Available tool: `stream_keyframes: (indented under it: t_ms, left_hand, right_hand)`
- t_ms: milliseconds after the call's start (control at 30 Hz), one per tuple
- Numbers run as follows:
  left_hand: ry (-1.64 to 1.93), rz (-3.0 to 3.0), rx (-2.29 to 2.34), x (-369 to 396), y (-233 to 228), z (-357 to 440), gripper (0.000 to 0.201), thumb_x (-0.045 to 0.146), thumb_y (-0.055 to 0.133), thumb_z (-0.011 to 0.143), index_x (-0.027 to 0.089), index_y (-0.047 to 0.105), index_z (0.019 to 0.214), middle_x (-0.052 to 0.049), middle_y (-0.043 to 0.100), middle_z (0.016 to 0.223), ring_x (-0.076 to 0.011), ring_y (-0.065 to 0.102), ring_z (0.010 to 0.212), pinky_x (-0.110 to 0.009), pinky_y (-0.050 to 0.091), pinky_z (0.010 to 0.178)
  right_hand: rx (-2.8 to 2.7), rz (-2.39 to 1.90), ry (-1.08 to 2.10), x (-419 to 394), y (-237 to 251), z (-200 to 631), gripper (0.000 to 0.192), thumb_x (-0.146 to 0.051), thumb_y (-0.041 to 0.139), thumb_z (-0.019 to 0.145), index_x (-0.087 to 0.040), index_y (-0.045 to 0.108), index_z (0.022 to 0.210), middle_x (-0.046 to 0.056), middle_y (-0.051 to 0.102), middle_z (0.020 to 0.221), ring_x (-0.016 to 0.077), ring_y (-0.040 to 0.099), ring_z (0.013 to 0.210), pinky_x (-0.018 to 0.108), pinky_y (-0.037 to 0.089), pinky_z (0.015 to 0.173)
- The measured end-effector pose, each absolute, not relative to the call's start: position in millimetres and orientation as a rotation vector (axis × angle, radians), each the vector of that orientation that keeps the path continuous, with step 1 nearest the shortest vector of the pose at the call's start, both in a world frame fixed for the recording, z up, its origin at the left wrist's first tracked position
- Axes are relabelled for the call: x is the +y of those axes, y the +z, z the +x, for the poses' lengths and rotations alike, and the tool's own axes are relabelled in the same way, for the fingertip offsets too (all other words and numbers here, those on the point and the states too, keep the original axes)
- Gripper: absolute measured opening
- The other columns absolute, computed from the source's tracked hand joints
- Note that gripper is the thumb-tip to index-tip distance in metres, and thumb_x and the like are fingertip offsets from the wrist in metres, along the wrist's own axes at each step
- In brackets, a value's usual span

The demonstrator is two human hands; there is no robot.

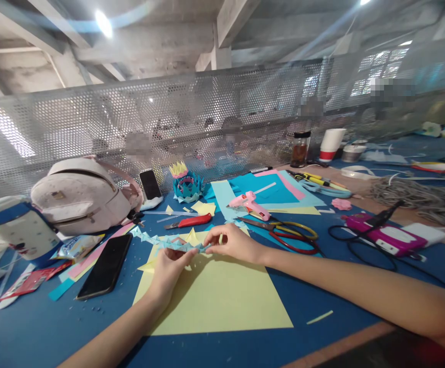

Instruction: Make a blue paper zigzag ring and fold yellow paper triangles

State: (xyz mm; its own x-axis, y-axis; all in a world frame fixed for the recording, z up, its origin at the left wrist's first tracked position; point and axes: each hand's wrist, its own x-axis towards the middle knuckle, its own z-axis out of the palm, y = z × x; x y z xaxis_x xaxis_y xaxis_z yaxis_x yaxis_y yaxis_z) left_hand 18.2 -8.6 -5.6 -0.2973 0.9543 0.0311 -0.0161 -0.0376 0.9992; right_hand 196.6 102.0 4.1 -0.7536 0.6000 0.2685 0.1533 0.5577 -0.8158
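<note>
L hand [168,271] & R hand [233,243] both pinched on folded paper chain [157,240], over yellow sheet [222,301], scissors [284,230] nr R, phone [105,266] nr L

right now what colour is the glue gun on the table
Pink, with a lighter trigger area; the glue gun shows best in the head view, lying on blue paper.

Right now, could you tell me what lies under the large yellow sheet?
The yellow sheet lies flat on the blue table, which shows along its edges. Anything beneath its middle is covered and cannot be seen.
</note>
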Motion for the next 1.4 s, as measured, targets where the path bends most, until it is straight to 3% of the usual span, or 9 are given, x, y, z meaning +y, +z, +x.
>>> stream_keyframes:
  t_ms: [500, 1100, 1400]
  left_hand:
    - [1.431, 1.075, 1.374, -10.3, -5.5, 19.2, 0.036, 0.045, 0.085, 0.065, 0.017, 0.064, 0.07, 0.0, 0.067, 0.059, -0.0149, 0.062, 0.054, -0.023, 0.047, 0.055]
    - [1.439, 1.143, 1.341, -8.0, -4.1, 19.7, 0.039, 0.045, 0.084, 0.067, 0.017, 0.057, 0.071, 0.004, 0.062, 0.055, -0.01, 0.056, 0.052, -0.02, 0.044, 0.054]
    - [1.438, 1.157, 1.383, -8.6, -1.9, 20.3, 0.034, 0.04, 0.085, 0.063, 0.016, 0.063, 0.074, 0.004, 0.061, 0.057, -0.0099, 0.056, 0.053, -0.02, 0.045, 0.053]
  right_hand:
    - [-2.288, -0.59, 1.035, 101.3, 3.1, 196.1, 0.011, -0.028, 0.075, 0.077, -0.017, 0.076, 0.082, 0.002, 0.072, 0.076, 0.0142, 0.062, 0.069, 0.022, 0.042, 0.058]
    - [-2.347, -0.559, 0.822, 93.2, 9.7, 197.4, 0.003, -0.018, 0.071, 0.076, -0.017, 0.07, 0.077, 0.0, 0.068, 0.075, 0.0121, 0.06, 0.068, 0.021, 0.038, 0.059]
    - [-2.351, -0.566, 0.807, 91.1, 8.9, 197.8, 0.004, -0.016, 0.071, 0.077, -0.017, 0.071, 0.08, -0.001, 0.068, 0.078, 0.0108, 0.056, 0.066, 0.021, 0.039, 0.059]
